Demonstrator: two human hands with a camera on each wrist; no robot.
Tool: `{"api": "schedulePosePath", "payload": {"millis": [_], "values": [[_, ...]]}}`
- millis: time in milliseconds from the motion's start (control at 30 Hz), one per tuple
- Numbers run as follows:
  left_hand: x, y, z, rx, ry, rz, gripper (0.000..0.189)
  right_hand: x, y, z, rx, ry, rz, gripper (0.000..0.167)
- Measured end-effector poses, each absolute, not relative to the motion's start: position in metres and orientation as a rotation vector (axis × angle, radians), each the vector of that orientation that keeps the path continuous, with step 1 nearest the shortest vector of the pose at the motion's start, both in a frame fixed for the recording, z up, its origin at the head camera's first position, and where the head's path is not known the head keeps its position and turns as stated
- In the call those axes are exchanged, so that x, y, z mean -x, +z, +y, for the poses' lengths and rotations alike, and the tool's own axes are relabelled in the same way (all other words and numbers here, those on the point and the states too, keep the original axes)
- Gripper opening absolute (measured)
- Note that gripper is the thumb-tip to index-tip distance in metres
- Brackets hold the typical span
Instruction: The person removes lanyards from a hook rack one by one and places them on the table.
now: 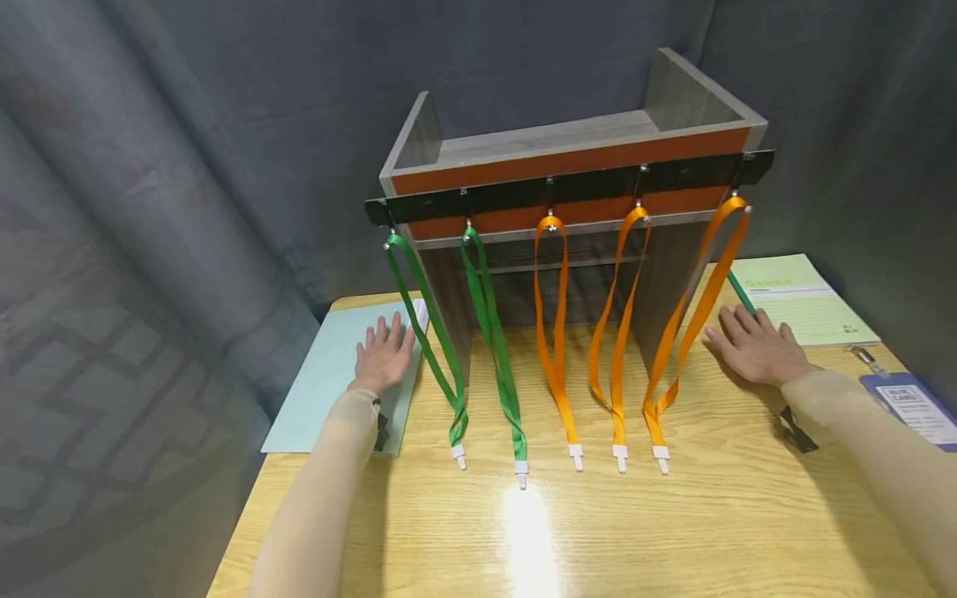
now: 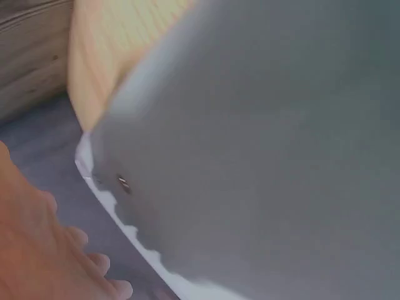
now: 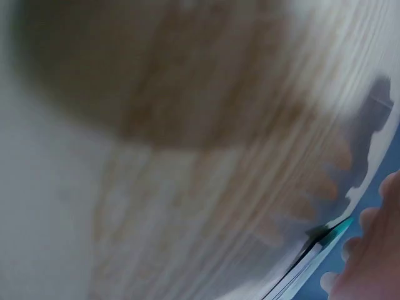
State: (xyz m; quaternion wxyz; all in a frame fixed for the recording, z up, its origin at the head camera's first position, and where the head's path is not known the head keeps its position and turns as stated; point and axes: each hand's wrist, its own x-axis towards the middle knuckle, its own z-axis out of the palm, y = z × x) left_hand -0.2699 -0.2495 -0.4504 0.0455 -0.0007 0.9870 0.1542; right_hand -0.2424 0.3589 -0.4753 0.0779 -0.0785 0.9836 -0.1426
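Dark grey curtain (image 1: 546, 50) hangs in folds across the top and down the left side of the head view, with a pale geometric pattern at lower left. A grey wood-grain shelf unit (image 1: 703, 91), its top open, stands at upper centre, fronted by a reddish-brown band (image 1: 568, 164). Pale wood-grain bench (image 1: 441, 536) fills the lower middle, catching bright glare (image 1: 532, 540).

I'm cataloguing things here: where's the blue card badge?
In the head view, the blue card badge lies far right on the table, beside the right sleeve, below the green notepad.
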Motion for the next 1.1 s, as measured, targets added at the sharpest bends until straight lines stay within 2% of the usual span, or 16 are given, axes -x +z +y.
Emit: {"api": "schedulePosePath", "payload": {"millis": [400, 600, 767, 967, 1100], "values": [[0.266, -0.438, -0.229, -0.162, 0.888, 3.074, 0.071, 0.245, -0.468, 0.354, 0.341, -0.438, 3.037, 0.081], [0.259, -0.434, -0.217, -0.304, 1.223, 3.068, 0.054, 0.244, -0.461, 0.35, 0.418, -0.394, 3.082, 0.079], [0.249, -0.429, -0.208, -0.231, 1.48, 2.892, 0.05, 0.239, -0.452, 0.343, 0.446, -0.443, 3.121, 0.074], [0.228, -0.402, -0.196, -0.196, 1.759, 2.604, 0.053, 0.234, -0.442, 0.336, 0.491, -0.522, 3.13, 0.073], [0.231, -0.414, -0.197, -0.209, 1.836, 2.508, 0.052, 0.231, -0.439, 0.331, 0.529, -0.586, 3.172, 0.064]]}}
